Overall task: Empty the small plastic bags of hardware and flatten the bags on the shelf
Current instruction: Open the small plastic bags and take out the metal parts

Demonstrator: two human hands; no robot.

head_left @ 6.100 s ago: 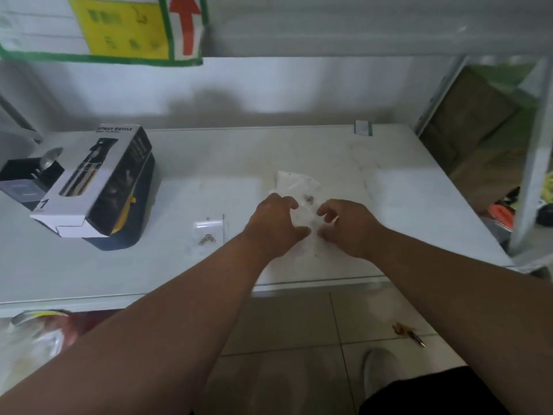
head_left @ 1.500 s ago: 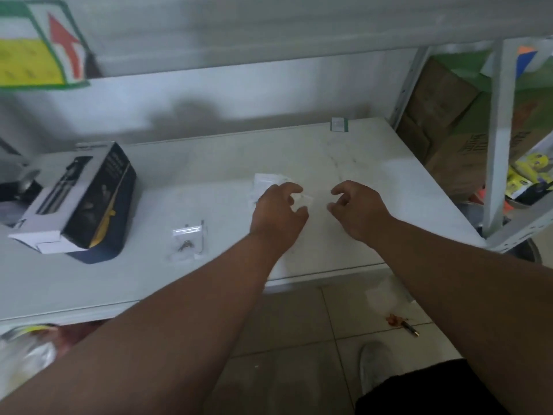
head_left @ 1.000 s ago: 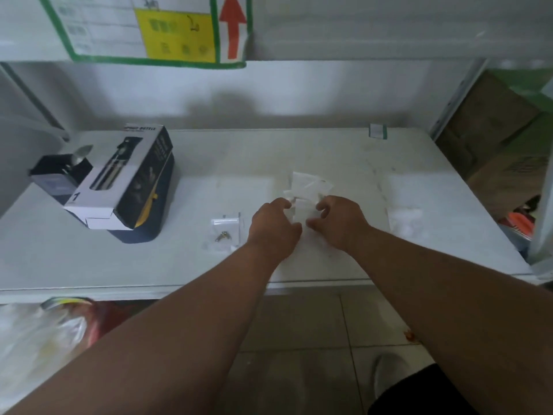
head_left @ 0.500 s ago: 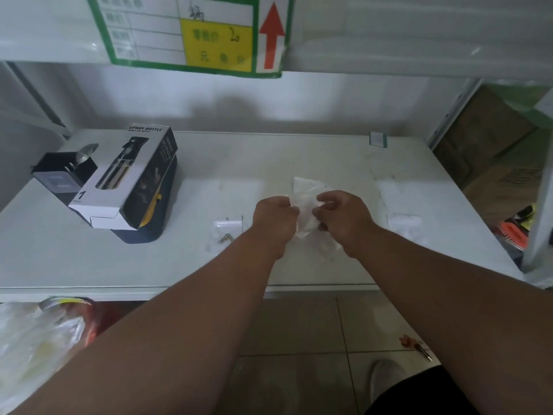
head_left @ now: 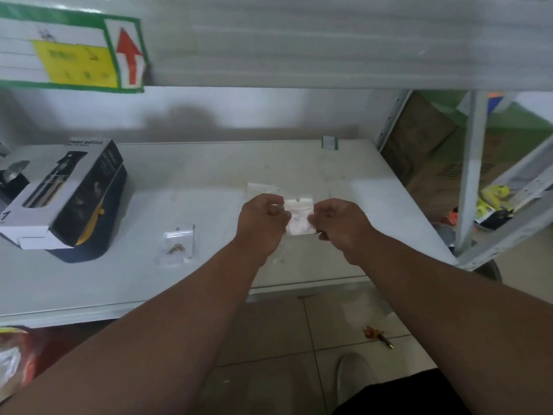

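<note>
— What's the person doing over by the shelf (head_left: 299, 163)?

— Holding one small plastic bag (head_left: 299, 217) up above the front half of the shelf, lifted clear of the surface. The left hand (head_left: 261, 224) pinches its left edge with curled fingers, and the right hand (head_left: 341, 227) pinches the right edge the same way, so the bag hangs stretched between them.

— Why both hands?

— My guess is they're pulling the mouth apart, or drawing the film taut before laying it down. I can't tell whether any hardware is left inside; the bag looks pale and nearly flat.

— And the others?

— A second bag (head_left: 178, 245) lies flat nearer the front edge, well to the left of the hands, with a small brass-coloured piece (head_left: 174, 250) showing through it, so that one looks unopened yet. Just behind the hands there's a pale bag (head_left: 260, 188) lying on the surface, probably one already dealt with.

— Anything else on there?

— A spray bottle box (head_left: 68, 193) tilted on something dark at the left end, well clear of the work. A small green-edged tag (head_left: 329, 142) stands at the back edge toward the right corner.
</note>
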